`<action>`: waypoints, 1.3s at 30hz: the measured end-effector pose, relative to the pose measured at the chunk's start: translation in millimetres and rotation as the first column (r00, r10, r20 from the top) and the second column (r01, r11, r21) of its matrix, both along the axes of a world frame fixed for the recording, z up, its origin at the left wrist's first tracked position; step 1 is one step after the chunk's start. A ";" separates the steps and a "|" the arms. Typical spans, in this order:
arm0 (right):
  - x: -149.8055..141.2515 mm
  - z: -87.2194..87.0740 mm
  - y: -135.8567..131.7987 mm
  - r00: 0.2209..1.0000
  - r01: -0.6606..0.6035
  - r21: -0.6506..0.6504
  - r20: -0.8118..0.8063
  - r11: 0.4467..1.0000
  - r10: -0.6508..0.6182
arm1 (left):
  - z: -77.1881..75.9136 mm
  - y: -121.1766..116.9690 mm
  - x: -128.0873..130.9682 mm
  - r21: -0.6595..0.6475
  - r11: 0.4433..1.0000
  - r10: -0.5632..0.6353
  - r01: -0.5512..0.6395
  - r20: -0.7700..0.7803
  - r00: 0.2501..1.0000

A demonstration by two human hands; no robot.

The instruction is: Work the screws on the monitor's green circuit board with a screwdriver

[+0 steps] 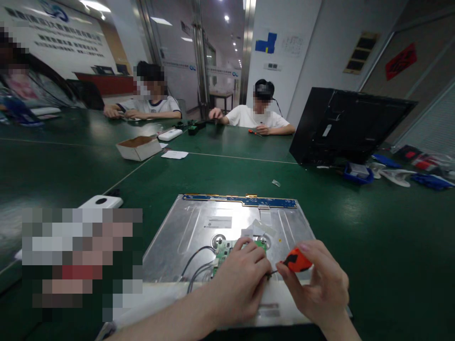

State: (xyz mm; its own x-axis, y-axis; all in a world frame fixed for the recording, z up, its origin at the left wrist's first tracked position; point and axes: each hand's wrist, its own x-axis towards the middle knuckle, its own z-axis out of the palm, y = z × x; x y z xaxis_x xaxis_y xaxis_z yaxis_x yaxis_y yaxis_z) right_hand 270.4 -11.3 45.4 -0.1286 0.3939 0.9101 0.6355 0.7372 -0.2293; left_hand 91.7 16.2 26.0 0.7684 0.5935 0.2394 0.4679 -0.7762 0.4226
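A silver metal panel [199, 227], the back of a flat screen, lies on the green table in front of me. A small green circuit board [224, 250] with black and white wires sits on it near my hands. My left hand [240, 279] rests on the board, fingers curled and pinched near the tip of the screwdriver. My right hand [322, 284] is wrapped round an orange and black screwdriver [296, 260], whose shaft points left toward the board. A blue strip board [245, 201] runs along the panel's far edge.
A black monitor shell [341, 125] stands at the right, with blue and white items [359, 173] beside it. An open cardboard box [138, 148], a white device [101, 202] and papers lie on the table. Two people sit at the far side.
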 end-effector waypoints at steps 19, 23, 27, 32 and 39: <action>-1.7 -1.9 0.4 0.999 -0.024 -0.053 -0.036 0.998 0.022 | -0.1 0.2 -0.2 0.007 1.000 0.008 -0.009 0.033 0.999; -0.3 -3.7 1.4 1.000 -0.024 -0.044 -0.015 0.999 0.023 | 0.2 0.0 -0.9 -0.001 1.000 0.002 -0.002 0.024 1.000; 2.8 -11.2 -2.6 0.994 -0.099 -0.126 -0.054 0.987 0.093 | 2.2 0.2 -0.8 -0.001 1.000 -0.007 0.007 0.008 1.000; 5.8 -20.0 -6.6 0.990 -0.120 -0.163 -0.088 0.979 0.106 | 3.0 -0.4 -1.5 0.027 1.000 -0.008 0.009 -0.008 1.000; 0.6 -11.0 -2.2 0.998 0.021 -0.039 -0.058 0.999 -0.023 | 0.5 0.9 -0.7 0.056 0.998 -0.008 0.009 -0.020 1.000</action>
State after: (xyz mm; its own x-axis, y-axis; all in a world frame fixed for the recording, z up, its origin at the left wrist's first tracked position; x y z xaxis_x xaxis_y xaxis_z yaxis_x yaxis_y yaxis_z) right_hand 271.0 -13.5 34.4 -0.0664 0.4308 0.9000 0.6358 0.7134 -0.2946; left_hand 91.0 17.1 26.5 0.7784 0.5730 0.2564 0.4691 -0.8024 0.3690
